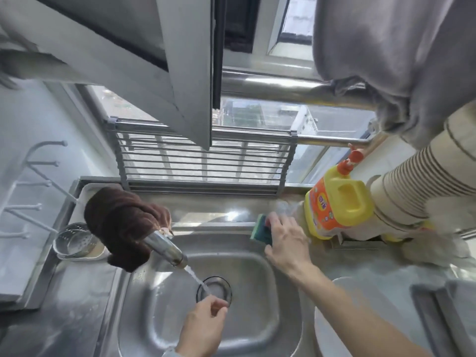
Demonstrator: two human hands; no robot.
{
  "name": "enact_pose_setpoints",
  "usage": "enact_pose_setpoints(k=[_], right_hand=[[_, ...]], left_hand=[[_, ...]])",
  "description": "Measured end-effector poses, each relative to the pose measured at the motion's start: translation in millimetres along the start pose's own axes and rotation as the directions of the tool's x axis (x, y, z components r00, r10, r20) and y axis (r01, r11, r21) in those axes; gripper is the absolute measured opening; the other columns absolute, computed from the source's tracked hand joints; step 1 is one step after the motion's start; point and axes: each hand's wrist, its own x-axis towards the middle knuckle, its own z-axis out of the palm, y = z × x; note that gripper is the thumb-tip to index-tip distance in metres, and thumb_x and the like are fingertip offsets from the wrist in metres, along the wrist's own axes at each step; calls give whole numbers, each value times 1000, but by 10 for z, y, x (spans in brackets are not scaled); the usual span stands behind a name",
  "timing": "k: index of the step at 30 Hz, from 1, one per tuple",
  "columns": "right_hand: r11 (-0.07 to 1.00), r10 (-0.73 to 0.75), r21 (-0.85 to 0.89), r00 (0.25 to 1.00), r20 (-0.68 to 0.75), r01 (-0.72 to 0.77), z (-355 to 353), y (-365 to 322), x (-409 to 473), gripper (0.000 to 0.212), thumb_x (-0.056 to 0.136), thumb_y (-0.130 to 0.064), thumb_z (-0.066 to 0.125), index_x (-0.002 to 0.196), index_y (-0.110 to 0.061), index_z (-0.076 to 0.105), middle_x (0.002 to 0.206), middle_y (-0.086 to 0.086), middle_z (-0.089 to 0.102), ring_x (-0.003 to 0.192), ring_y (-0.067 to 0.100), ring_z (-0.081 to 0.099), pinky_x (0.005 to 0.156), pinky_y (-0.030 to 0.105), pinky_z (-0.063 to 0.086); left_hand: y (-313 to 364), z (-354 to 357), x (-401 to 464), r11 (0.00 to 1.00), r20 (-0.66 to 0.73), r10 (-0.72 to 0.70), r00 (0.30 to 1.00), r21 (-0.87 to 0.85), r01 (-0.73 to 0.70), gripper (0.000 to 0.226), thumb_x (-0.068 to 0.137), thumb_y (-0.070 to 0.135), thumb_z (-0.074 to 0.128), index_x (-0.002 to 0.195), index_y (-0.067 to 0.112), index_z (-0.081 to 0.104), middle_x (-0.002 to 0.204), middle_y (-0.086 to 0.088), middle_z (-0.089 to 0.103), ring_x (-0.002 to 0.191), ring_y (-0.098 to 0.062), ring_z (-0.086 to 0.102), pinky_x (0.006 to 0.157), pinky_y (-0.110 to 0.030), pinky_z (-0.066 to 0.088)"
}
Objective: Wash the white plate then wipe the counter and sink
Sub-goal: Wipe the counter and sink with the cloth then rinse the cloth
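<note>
Water runs from the steel tap [167, 249] into the steel sink [257, 318], down onto my left hand [203, 328], which hangs over the basin with loosely curled fingers and holds nothing. My right hand [286, 243] reaches to the sink's back right rim and grips a green sponge [261, 230]. The white plate [334, 328] lies on the counter at the right of the sink, partly under my right forearm. A brown cloth [121, 225] is draped over the tap's neck.
A yellow detergent bottle [337, 204] with an orange cap stands on the counter behind the sponge, next to stacked paper cups [422, 181]. A steel strainer cup [74, 239] sits at the left. A roll-up drying rack [206, 163] leans at the window.
</note>
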Motion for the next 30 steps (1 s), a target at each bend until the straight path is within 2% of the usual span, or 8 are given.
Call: enact_pose_setpoints(k=[4,10,14,19,21,23,26,30], right_hand=[[992,-122,-41,992,17,122,-270,240,575,46,74,4,66,109,-21,50,111,-1,56,105,23,51,84,34,51],[995,-82,-44,972,220,94,-94,412,841,49,75,10,58,112,-21,49,116,-2,53,112,22,47,81,31,42],[992,-125,-11,975,186,129,-139,445,777,54,77,7,63,124,-18,55,130,0,53,126,23,45,99,35,47],[962,-99,259,994,47,84,-538,-121,400,37,88,-13,68,124,-16,61,124,2,61,116,21,55,98,35,47],[898,-75,439,993,95,26,-730,-500,223,28,92,-22,69,120,-16,64,117,-2,64,109,17,60,95,32,49],[753,-21,640,967,255,-153,-904,-877,87,20,97,-29,65,113,-17,67,111,-3,68,105,17,65,89,30,52],[384,-3,756,819,574,-529,-1032,-1355,25,35,100,-46,56,107,-14,69,109,10,73,106,29,70,98,44,54],[247,-73,662,667,741,-708,-1114,-1796,156,64,97,-63,48,121,-5,59,113,20,69,102,33,69,90,45,57]], left_hand=[[132,63,-9,999,-13,-11,1000,-41,10,14,88,26,69,82,37,73,83,16,75,85,-6,73,92,-29,56],[139,105,63,997,-36,-34,999,-66,32,16,89,24,70,81,38,73,83,15,75,86,-9,73,93,-29,55],[172,38,20,999,-17,-5,1000,-47,4,11,92,26,66,88,35,72,91,12,74,91,-11,72,93,-30,55],[266,-254,-143,981,-58,-43,997,-193,31,12,90,22,63,95,25,73,93,1,77,86,-15,72,76,-29,57],[332,-432,-234,940,-62,-76,995,-338,51,14,92,16,61,98,15,73,90,-5,77,72,-14,68,58,-21,50],[421,-632,-362,904,-93,-100,991,-425,51,16,97,13,56,89,11,70,84,-7,73,65,-13,63,55,-19,46],[511,-926,-577,707,-98,-209,973,-703,81,22,104,13,47,86,10,60,82,-8,61,66,-20,57,60,-28,46],[538,-1305,-619,114,26,-301,953,-992,63,41,103,44,50,94,5,57,91,-18,61,75,-30,58,72,-39,54]])
